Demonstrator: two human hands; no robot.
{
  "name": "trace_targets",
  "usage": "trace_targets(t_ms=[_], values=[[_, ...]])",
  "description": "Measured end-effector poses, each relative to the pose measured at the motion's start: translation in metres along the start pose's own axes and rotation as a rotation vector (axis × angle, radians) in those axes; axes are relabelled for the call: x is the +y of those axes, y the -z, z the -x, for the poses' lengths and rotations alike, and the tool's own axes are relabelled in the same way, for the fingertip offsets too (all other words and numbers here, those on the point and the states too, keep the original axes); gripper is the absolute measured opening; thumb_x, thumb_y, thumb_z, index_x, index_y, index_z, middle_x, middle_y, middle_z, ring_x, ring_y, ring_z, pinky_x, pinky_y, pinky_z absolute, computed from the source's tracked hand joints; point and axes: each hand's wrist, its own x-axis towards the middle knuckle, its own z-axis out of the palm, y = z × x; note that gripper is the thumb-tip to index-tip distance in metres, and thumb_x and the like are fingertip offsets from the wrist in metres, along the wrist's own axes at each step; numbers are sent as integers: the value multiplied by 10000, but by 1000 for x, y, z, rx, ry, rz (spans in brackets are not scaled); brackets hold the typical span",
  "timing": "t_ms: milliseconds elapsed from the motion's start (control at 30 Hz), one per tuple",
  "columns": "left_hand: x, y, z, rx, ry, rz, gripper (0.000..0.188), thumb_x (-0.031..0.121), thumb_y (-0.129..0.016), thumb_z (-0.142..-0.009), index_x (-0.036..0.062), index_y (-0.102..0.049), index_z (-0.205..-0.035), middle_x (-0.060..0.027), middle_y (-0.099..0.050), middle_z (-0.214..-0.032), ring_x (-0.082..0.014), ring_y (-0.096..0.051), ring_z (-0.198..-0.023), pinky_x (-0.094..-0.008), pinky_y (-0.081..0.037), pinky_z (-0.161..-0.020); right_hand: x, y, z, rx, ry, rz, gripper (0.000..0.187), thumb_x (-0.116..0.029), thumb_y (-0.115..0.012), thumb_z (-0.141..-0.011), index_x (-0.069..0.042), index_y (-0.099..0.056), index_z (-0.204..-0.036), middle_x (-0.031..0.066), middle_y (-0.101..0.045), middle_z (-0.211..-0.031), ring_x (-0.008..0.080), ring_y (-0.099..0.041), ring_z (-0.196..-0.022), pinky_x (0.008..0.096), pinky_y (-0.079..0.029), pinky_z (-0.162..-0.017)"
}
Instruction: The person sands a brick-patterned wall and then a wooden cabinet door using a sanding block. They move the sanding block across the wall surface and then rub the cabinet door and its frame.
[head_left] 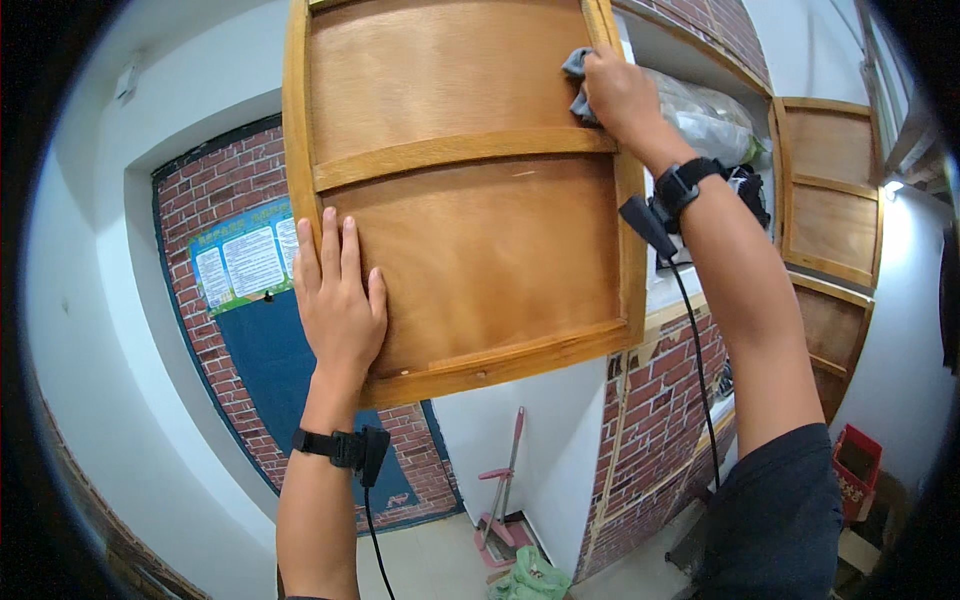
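Observation:
A wooden cabinet door (480, 265) with two recessed panels and a raised frame stands open in front of me. My left hand (338, 295) lies flat with fingers stretched up along the frame's left side and the edge of the lower panel. At the upper right, my right hand (622, 100) is closed around a grey cloth (578, 85) and presses it against the right side of the frame, beside the upper panel. Part of the cloth is hidden by the fingers. Black straps with cabled devices sit on both wrists.
Behind the door, a shelf holds a clear plastic bag (705, 115). More wooden doors (830, 190) hang at the right. A pink dustpan (500, 540) and a green plastic bag (530, 577) are on the floor below. A red box (857, 465) stands at lower right; a poster (240, 258) hangs left.

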Motion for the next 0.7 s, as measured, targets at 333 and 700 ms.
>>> trace_targets(t_ms=[333, 700], values=[[5, 8, 78, -43, 122, 245, 698, 83, -572, -941, 40, -300, -1581, -220, -136, -1677, -388, -163, -1545, -495, -217, -1237, -5, 21, 43, 11, -200, -339, 243, -152, -669, -888, -35, -691, -1100, 200, -640, -1123, 426, -675, -927, 497, -565, -816], [19, 21, 114, -205, 519, 547, 686, 115, -437, -1032, 136, -108, -1634, -260, -446, -1387, -458, -564, -1198, -501, -505, -963, -98, 67, 193, 24, -236, -631, 340, -27, -711, -812, -8, -663, -1148, 159, -607, -1005, 372, -657, -857, 437, -542, -729]])
